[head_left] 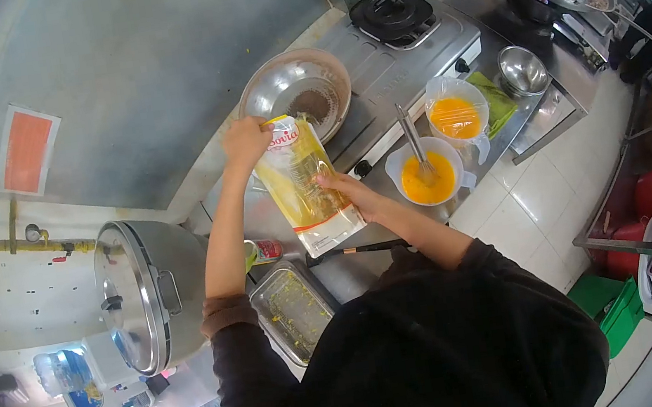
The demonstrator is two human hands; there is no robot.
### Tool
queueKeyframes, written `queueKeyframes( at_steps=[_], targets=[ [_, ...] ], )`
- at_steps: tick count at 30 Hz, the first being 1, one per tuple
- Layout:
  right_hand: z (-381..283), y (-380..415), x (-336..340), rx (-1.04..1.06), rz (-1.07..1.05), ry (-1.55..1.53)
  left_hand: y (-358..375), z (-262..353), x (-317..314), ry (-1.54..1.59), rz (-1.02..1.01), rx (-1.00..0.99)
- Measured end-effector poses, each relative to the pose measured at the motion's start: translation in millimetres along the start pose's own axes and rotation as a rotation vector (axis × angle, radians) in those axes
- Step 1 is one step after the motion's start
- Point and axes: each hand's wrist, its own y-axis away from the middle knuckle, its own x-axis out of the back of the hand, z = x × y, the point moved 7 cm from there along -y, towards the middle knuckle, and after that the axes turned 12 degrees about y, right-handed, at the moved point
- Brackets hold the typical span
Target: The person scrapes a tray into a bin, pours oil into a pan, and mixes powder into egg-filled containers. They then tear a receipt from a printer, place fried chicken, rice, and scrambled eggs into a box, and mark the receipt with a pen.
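Between my two hands is a yellow and white cooking oil pouch (290, 183) labelled "Sovia". My left hand (246, 141) grips its top corner, close to the wok's rim. Lower down, my right hand (351, 194) is closed around the pouch's side edge. The metal wok (274, 86) sits just beyond the pouch's top, with a dark patch on its bottom. Right of my right hand stands a white measuring jug (401, 161) of beaten egg (433, 182), with a whisk (411, 133) leaning in it. Another jug (433, 90) behind it also holds orange-yellow liquid.
A stove (407, 67) runs behind, carrying a black cover (391, 13). Below the pouch lies a metal tray (315, 276) with yellow bits. A steel bowl (524, 69) and green cloth (495, 101) sit at right. A large steel pot (176, 266) stands left.
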Motion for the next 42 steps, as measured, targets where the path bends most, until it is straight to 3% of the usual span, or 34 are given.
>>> queueKeyframes(
  at_steps=[4, 8, 14, 18, 22, 24, 28, 30, 31, 34, 42],
  targets=[
    [-1.6, -1.8, 2.0, -0.023, 0.001, -0.012, -3.8, -3.2, -4.2, 0.011, -0.043, 0.006],
    [-24.3, -10.4, -7.5, -0.035, 0.002, 0.023, -10.0, -12.7, 13.3, -0.073, 0.041, 0.035],
    [-46.1, -43.2, -34.7, 0.034, -0.152, 0.119, -15.9, -24.8, 61.4, -0.103, 0.068, 0.049],
    [-44.2, -39.9, -46.5, 0.046, -0.091, 0.175, -12.8, -18.5, 74.3, -0.161, 0.033, 0.032],
    [-36.3, -40.7, -54.9, -0.036, -0.142, 0.015, -8.6, -15.5, 78.0, -0.225, 0.059, -0.022],
    [-22.0, -31.8, -58.6, -0.071, -0.188, -0.028, -5.7, -13.3, 70.0, -0.168, -0.049, -0.006],
    [-18.5, -25.4, -51.0, -0.079, -0.085, -0.014, -4.0, 2.5, 76.1, -0.116, -0.062, 0.047],
    [-30.6, -35.0, -44.5, 0.058, -0.007, 0.011, -20.3, 0.1, 77.1, -0.146, 0.035, -0.054],
    [-37.9, -33.0, -46.8, 0.056, -0.016, -0.006, -18.4, 5.8, 75.8, -0.164, 0.066, -0.137],
    [-42.6, -30.4, -42.9, -0.03, -0.027, -0.024, -27.8, 8.5, 73.7, -0.064, 0.033, -0.073],
    [-67.1, -32.1, -44.7, 0.057, -0.011, -0.071, -42.9, 20.0, 77.6, -0.071, 0.088, -0.089]
  ],
)
